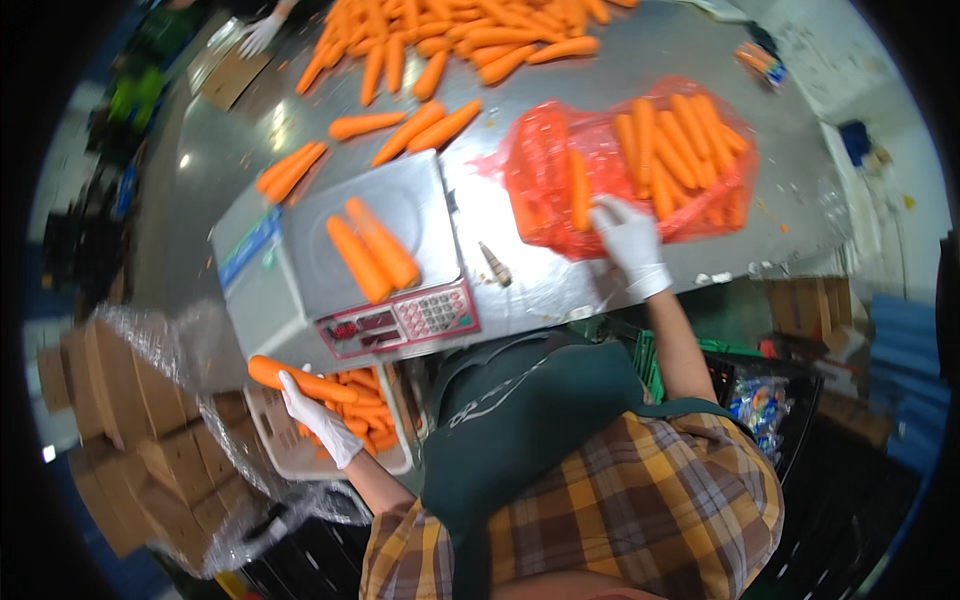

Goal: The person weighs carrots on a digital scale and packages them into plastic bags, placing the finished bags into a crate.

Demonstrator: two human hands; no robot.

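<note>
My left hand (311, 411), in a white glove, grips a large carrot (301, 381) above a pale plastic crate (281, 450) of carrots. My right hand (624, 234), gloved too, has its fingertips at a carrot (580, 191) lying on the red plastic bag (544, 150); whether it grips it cannot be told. More carrots (686, 146) fill the bag's right part. Two carrots (373, 250) rest side by side on the metal pan of a digital scale (427, 217), whose keypad and lit display face me. Between scale and bag lies a small pointed tool (495, 264), perhaps a knife.
A large carrot heap (450, 37) covers the far part of the steel table (495, 180), with several loose carrots nearer the scale. Another person's gloved hand (260, 35) is by a cardboard piece (234, 75) at the far left. Cardboard boxes (120, 390) stand at left, a green crate (649, 360) below the table's edge.
</note>
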